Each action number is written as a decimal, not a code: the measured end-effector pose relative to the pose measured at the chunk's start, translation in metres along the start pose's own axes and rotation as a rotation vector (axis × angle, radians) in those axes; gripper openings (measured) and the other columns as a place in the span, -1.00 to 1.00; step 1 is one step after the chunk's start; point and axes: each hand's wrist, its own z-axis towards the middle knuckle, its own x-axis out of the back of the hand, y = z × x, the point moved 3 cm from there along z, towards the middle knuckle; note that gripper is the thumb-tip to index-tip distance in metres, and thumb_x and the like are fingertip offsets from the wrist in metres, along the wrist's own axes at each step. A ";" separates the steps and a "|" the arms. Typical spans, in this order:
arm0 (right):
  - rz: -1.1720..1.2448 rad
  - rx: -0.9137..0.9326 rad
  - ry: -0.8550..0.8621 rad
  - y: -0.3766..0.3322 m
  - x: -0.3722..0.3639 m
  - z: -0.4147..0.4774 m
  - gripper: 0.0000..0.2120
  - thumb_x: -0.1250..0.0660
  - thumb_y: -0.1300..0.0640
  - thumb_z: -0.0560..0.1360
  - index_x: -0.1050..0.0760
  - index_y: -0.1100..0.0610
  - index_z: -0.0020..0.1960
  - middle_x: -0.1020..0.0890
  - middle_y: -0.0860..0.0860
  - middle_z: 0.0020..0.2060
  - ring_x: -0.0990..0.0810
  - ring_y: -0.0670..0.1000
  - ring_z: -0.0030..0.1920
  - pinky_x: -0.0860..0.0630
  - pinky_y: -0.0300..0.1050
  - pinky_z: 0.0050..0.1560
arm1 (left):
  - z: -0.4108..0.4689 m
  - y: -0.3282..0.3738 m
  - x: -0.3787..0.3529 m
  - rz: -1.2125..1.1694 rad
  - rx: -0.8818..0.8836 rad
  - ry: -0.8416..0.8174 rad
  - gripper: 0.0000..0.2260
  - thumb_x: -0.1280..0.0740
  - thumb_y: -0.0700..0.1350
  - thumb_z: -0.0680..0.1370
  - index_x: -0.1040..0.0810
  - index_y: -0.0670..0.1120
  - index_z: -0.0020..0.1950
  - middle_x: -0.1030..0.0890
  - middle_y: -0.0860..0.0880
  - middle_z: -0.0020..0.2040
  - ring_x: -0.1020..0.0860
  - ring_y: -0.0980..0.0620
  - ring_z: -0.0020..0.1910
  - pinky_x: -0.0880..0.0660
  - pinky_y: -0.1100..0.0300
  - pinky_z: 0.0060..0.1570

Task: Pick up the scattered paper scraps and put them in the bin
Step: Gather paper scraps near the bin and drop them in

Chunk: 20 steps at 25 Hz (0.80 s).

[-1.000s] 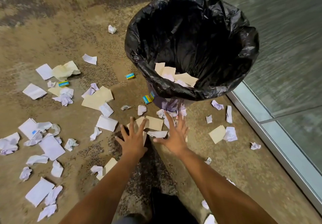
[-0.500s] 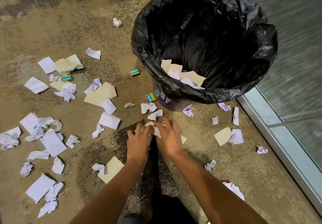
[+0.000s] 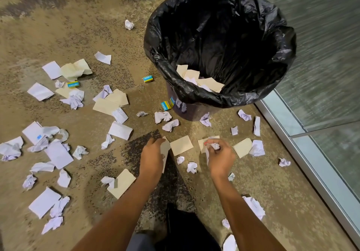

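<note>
- Your left hand point(image 3: 153, 154) is pinching a beige card point(image 3: 165, 147), and your right hand point(image 3: 221, 154) is pinching a crumpled white scrap point(image 3: 214, 145), both grips low over the floor point(image 3: 78, 26).
- A few sheets point(image 3: 208, 82) are lying in the bin point(image 3: 194, 94); most paper scraps point(image 3: 58, 153) are littering the floor, so you're early on.

A blue-yellow box point(image 3: 148, 79) lies on speckled floor point(image 3: 78, 26).
</note>
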 end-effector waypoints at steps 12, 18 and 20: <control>0.420 0.777 0.482 -0.183 0.146 -0.008 -0.81 -0.40 0.53 0.37 -0.64 0.29 -0.15 -0.61 0.10 -0.16 -0.55 -0.12 -0.08 -0.48 -0.33 -0.06 | -0.068 0.116 0.187 -0.650 -0.506 0.829 -0.77 -0.41 -0.20 0.50 -0.61 -0.10 0.15 -0.61 0.05 0.00 -0.54 0.24 -0.03 -0.51 0.29 -0.06; 0.362 0.713 0.427 -0.219 0.134 0.050 -0.77 -0.33 0.50 0.35 -0.60 0.26 -0.09 -0.59 0.11 -0.10 -0.50 -0.17 -0.08 -0.33 -0.49 -0.04 | -0.011 0.176 0.203 -0.563 -0.492 0.599 -0.71 -0.40 -0.19 0.47 -0.61 0.02 0.18 -0.60 0.17 0.02 -0.54 0.27 -0.12 -0.51 0.41 -0.09; 0.271 0.644 0.297 -0.217 0.118 0.065 -0.76 -0.34 0.44 0.39 -0.58 0.22 0.00 -0.58 0.10 -0.04 -0.49 -0.15 -0.07 -0.29 -0.56 -0.05 | 0.004 0.182 0.195 -0.520 -0.497 0.502 -0.70 -0.38 -0.18 0.49 -0.60 0.03 0.20 -0.59 0.09 0.18 -0.56 0.22 0.03 -0.47 0.46 0.03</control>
